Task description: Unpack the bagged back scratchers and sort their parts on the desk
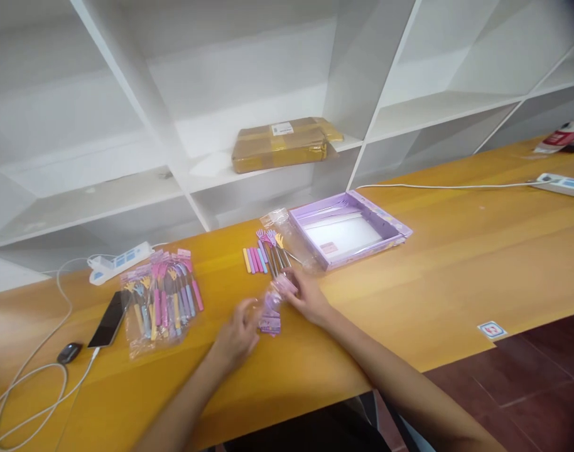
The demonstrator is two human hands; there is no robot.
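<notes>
My right hand (308, 296) is closed on a clear plastic bag with a pink printed header card (285, 284). At the bag's other side, my left hand (237, 334) has curled fingers on the clear plastic, slightly smeared by motion. Between the hands lies a small stack of purple printed cards (270, 324). Just beyond them are loose back scratchers with metal rods and hand-shaped heads (270, 237) in pink, purple and yellow. Beside those, several coloured handles (255, 260) lie in a row.
Bagged back scratchers (167, 298) lie to the left, by a phone (108, 320), a black mouse-like object (69, 353), white cables and a power strip (122, 262). A purple display box (350, 229) sits at the back right. A taped carton (282, 145) rests on the shelf.
</notes>
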